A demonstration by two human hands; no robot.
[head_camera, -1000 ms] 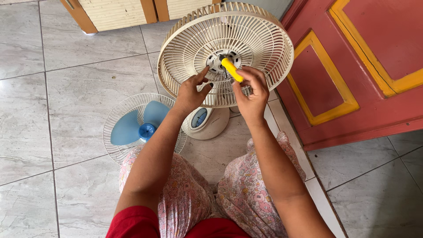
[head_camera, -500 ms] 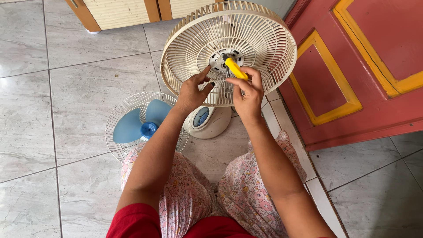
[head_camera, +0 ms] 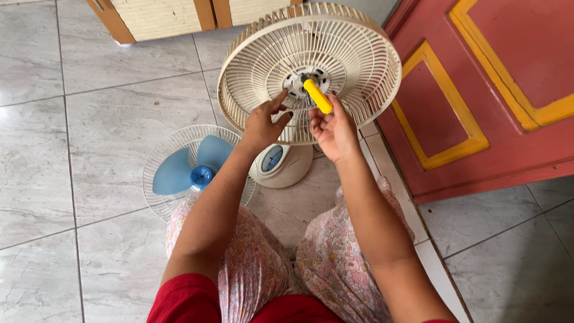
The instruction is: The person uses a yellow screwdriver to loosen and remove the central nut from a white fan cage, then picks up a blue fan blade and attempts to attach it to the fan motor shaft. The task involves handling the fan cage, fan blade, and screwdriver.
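On the grey tile floor point(head_camera: 72, 119), at the left, lies a loose wire grille point(head_camera: 164, 179) with a blue blade point(head_camera: 191, 170) resting in it, flat on the tiles. Just right of it comes the person's left forearm, rising from a red sleeve across floral-patterned trousers point(head_camera: 251, 269). The left hand point(head_camera: 263, 124) is at the lower middle of the cream fan guard point(head_camera: 263, 66), fingertips touching its ribs, fingers loosely curled and holding nothing that can be made out. Below the hands sits the fan's cream base point(head_camera: 281, 166) with a blue oval panel, standing on the floor between grille and doorstep. The guard itself is upright and tilted toward the camera, its hub point(head_camera: 305, 81) showing at the centre. A yellow-handled screwdriver point(head_camera: 317, 96) has its tip at the hub and its handle slanting down to the right. The right hand point(head_camera: 335, 128) is just below and beside the handle, palm up, fingers spread; whether they touch the handle cannot be told. Behind the fan, at the top, stand cream cabinet doors point(head_camera: 161, 15) with brown frames. At the far right is a red door point(head_camera: 496, 90) with yellow-edged panels, close to the guard's rim.
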